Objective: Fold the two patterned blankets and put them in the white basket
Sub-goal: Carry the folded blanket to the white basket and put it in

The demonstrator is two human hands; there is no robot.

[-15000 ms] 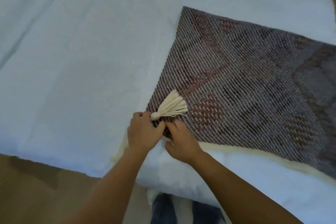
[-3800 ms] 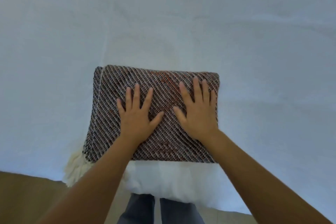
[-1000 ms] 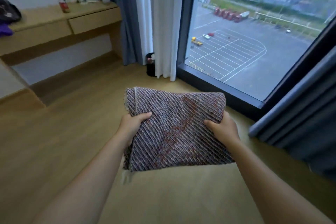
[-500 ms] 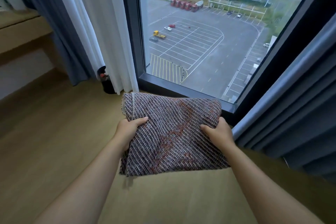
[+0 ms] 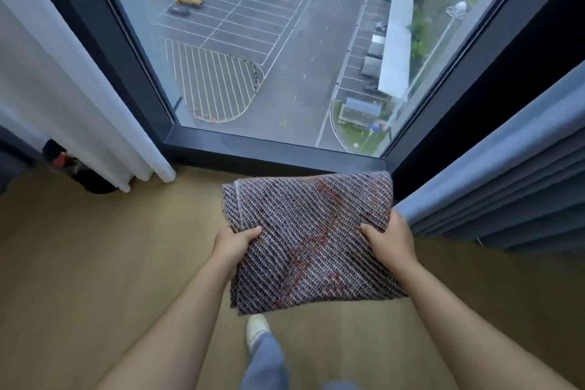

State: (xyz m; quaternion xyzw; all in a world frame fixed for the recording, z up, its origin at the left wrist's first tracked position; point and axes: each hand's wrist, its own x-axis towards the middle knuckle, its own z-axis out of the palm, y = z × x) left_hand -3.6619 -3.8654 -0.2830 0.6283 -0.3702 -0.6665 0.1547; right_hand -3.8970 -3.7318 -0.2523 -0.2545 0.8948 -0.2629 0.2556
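Observation:
A folded patterned blanket point(image 5: 311, 241), dark woven fabric with reddish patches, hangs in the air in front of me above the wooden floor. My left hand point(image 5: 232, 244) grips its left edge, thumb on top. My right hand point(image 5: 391, 239) grips its right edge the same way. The blanket is a thick rectangular bundle, held roughly level. No white basket and no second blanket are in view.
A large dark-framed window point(image 5: 272, 149) stands straight ahead. A white curtain point(image 5: 72, 104) hangs at the left with a dark object point(image 5: 79, 171) at its foot, and blue-grey curtains point(image 5: 506, 187) at the right. My foot point(image 5: 257, 328) is on the wooden floor point(image 5: 95, 263).
I have turned further right and looked down, moving closer to the window. Both hands keep the same grip on the folded blanket. The desk at the left has left the view.

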